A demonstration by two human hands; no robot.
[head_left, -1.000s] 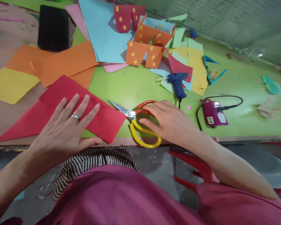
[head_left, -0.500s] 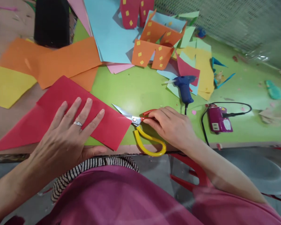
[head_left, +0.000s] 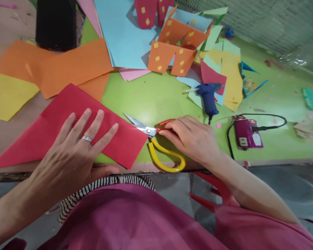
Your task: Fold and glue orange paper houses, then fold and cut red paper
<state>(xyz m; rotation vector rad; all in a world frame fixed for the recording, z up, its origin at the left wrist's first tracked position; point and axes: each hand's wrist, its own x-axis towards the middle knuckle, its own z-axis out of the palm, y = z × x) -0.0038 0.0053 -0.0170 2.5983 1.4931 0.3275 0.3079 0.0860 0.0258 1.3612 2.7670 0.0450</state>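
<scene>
My left hand [head_left: 75,149], a ring on one finger, lies spread on a folded sheet of red paper [head_left: 127,142], pressing it near the table's front edge. To its right are scissors [head_left: 149,131] with one red and one yellow handle. My right hand [head_left: 193,139] pinches the red handle, its fingertips partly hidden, while the yellow handle loop [head_left: 167,166] hangs toward the table edge. The scissors' blades stand apart at the paper's right corner; one blade tip shows above the paper and the other is hidden by it.
A blue glue gun [head_left: 208,99] lies beyond my right hand, its cord near a purple power box [head_left: 249,133]. Orange paper [head_left: 75,64], a yellow sheet [head_left: 10,95] and blue paper [head_left: 125,34] lie behind. Spotted orange cut-outs [head_left: 160,57] stand by them. A black phone-like object [head_left: 56,24] is at back left.
The view has shifted slightly, so things on the right sit a little farther right. My left hand stays on the red paper and my right hand keeps its hold on the scissors.
</scene>
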